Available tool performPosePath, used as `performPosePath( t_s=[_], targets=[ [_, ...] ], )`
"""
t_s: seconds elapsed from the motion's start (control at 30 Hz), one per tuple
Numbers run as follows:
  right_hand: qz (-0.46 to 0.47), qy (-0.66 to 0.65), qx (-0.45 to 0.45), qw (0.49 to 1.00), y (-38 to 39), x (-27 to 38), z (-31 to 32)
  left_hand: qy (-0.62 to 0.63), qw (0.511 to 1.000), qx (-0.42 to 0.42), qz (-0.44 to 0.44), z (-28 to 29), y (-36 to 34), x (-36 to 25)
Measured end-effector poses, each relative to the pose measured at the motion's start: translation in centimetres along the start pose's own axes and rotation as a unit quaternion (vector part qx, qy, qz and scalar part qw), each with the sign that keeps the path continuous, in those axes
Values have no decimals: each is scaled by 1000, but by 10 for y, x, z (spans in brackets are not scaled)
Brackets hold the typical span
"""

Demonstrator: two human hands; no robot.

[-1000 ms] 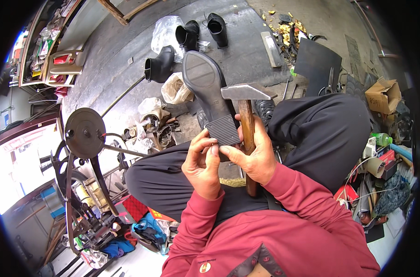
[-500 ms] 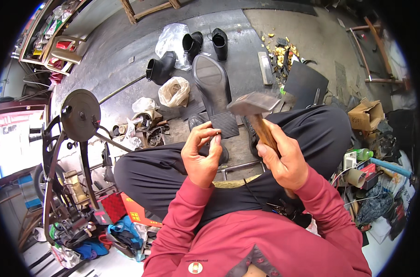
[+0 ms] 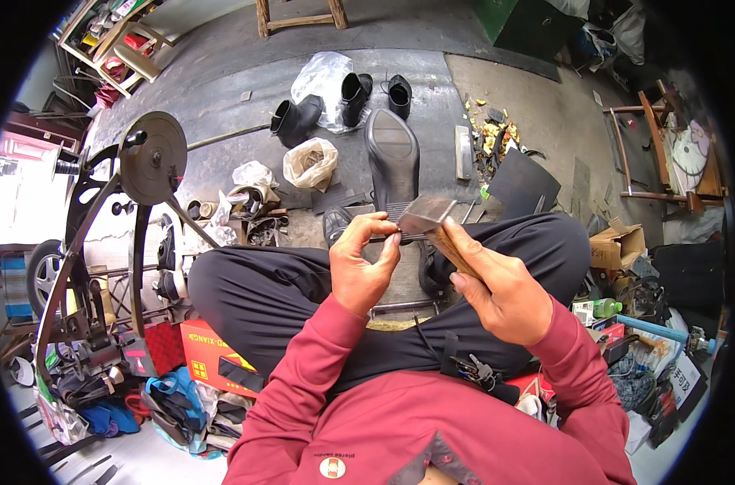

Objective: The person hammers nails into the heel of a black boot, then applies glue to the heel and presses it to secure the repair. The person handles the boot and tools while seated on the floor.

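My left hand [image 3: 363,267] pinches a black ribbed rubber piece [image 3: 395,208] between thumb and fingers. Any smaller item at its fingertips is too tiny to make out. My right hand [image 3: 509,295] is wrapped round the wooden handle of a hammer [image 3: 426,215]. The steel head is right over the rubber piece, beside my left fingertips, and hides much of it; whether they touch I cannot tell. Just beyond both hands is an upturned black shoe [image 3: 393,174], sole up and heel end toward me. What supports it is hidden.
Black boots [image 3: 296,120] stand ahead by a clear plastic bag [image 3: 323,77]. Nearer is a white bag [image 3: 311,163] of small bits. A hand-wheel machine [image 3: 153,158] rises at left. Scraps [image 3: 497,133] and a black sheet [image 3: 519,184] lie right; a cardboard box [image 3: 618,245] sits beside my knee.
The hammer head has come down and left over the rubber piece, which it now partly covers. My left hand keeps its pinch. The whole view has shifted slightly.
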State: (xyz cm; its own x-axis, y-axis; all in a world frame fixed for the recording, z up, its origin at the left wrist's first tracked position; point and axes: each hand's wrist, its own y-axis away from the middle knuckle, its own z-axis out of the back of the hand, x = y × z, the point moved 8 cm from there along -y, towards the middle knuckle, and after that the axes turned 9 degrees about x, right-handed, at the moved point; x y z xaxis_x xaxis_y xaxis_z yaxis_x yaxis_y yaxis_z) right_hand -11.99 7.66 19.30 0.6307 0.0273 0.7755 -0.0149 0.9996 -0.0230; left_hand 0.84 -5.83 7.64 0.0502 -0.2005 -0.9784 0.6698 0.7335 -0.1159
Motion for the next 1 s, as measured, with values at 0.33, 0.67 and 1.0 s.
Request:
performPosePath(
  t_s=[0.33,0.67,1.0],
  targets=[
    [-16,-18,-16,1000,-1,3,-4,-5,999,-3,31,2,-4,2],
    [-13,-17,-28,999,0,2,-5,-7,999,0,39,1,-3,9],
    [-91,-61,-25,994,12,-24,-16,63,997,28,41,-2,-3,20]
  ],
)
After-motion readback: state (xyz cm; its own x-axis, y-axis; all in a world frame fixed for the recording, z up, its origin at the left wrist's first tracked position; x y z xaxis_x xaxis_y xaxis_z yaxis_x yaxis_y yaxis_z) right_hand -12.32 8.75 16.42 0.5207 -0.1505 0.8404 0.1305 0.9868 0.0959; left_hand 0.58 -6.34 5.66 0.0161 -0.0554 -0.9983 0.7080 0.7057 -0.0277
